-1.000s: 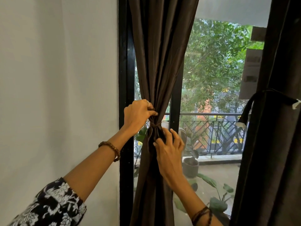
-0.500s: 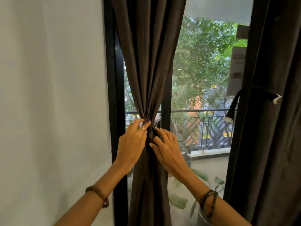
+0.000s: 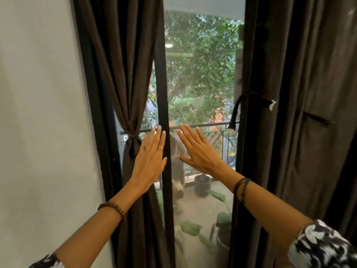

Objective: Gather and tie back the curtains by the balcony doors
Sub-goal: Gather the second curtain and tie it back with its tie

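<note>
Our fingers [image 3: 161, 135] are spread flat and hold nothing: the left hand [image 3: 149, 163] hovers open in front of the lower part of the left dark brown fabric curtain [image 3: 123, 60], and the right hand [image 3: 199, 149] is open too, palm towards the glass of the balcony door [image 3: 201, 84], touching no cloth.

At about ten o'clock from the left fingertips sits the thin brown tie [image 3: 131, 135], cinched round that curtain so the folds pinch to a narrow waist and fan out above and below. We judge this side done.

The coming move turns on the right dark brown curtain [image 3: 289, 93]. It hangs at three o'clock from the right hand, well apart from it, with its long axis vertical and its folds loose. The dark cord tie-back [image 3: 251, 94] loops across its inner edge at about one o'clock from the right fingers, not drawn in. The right hand is the nearer one.

Through the glass, at five o'clock from the right hand, a dark round plant pot [image 3: 201, 185] stands on the balcony floor; we cannot tell what it holds.
</note>
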